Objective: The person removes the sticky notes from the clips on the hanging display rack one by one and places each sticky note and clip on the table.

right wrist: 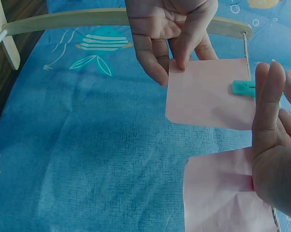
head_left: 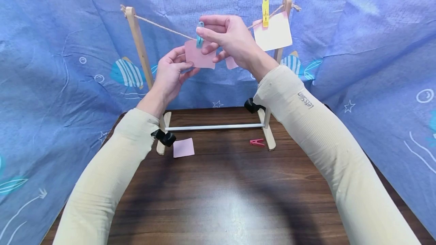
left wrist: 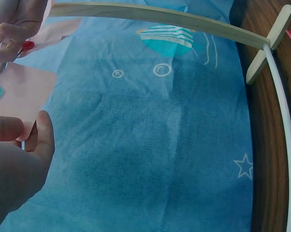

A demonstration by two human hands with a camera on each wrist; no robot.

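My left hand (head_left: pixel 169 70) pinches the left side of a pink paper square (head_left: pixel 201 59) between thumb and fingers. The fingers of my right hand (head_left: pixel 238 41) grip the upper end of a teal clothespin (head_left: pixel 200 43). In the right wrist view, the lower end of that clothespin overlaps the paper's edge where it meets the rope (head_left: pixel 163 27). Beside it, partly hidden by my right hand, hangs a second pink paper (right wrist: pixel 215 186), with a red clothespin (left wrist: pixel 27 45) at its top. A yellow clothespin (head_left: pixel 265 12) holds a pale paper (head_left: pixel 277 35) on the rope's right end.
Two wooden posts (head_left: pixel 137 42) on flat feet carry the rope, joined low down by a white bar (head_left: pixel 214 127). On the dark wooden table (head_left: pixel 204 184) lie a loose pink paper (head_left: pixel 184 148) and a pink-red clothespin (head_left: pixel 257 142). Behind hangs a blue curtain (head_left: pixel 85 18).
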